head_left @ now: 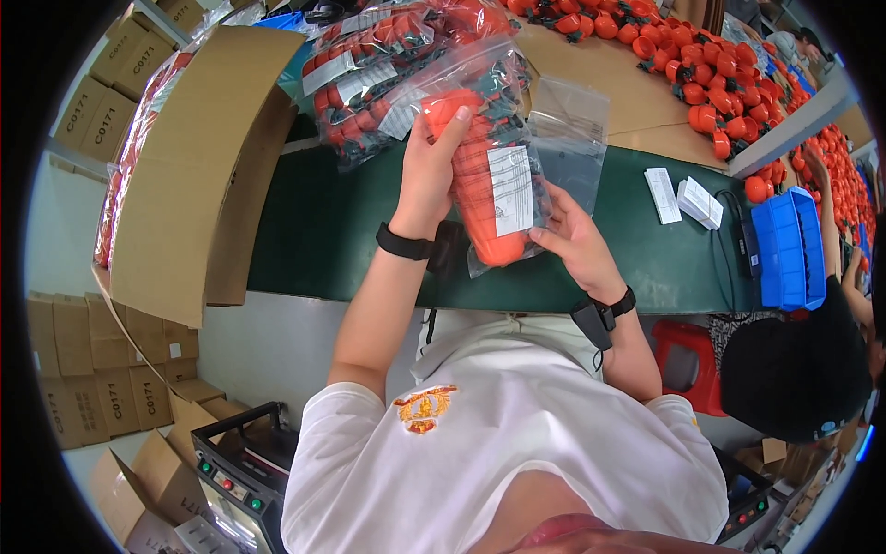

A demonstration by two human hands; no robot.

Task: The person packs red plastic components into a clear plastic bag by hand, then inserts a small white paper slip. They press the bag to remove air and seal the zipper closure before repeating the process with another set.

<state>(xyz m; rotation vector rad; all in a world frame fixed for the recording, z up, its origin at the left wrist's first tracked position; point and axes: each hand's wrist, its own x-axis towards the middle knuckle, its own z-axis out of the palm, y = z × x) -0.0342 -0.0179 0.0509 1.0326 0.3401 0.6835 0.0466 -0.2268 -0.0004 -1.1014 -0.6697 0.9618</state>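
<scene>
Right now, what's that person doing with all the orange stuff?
The person's left hand and right hand hold a clear bag of stacked orange, cup-shaped pieces at a green table. More filled bags lie beyond it, and loose orange pieces are heaped farther right.

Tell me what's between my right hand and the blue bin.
In the head view, bare green tabletop, then a black cable and black device beside the bin; white paper slips lie farther back.
</scene>
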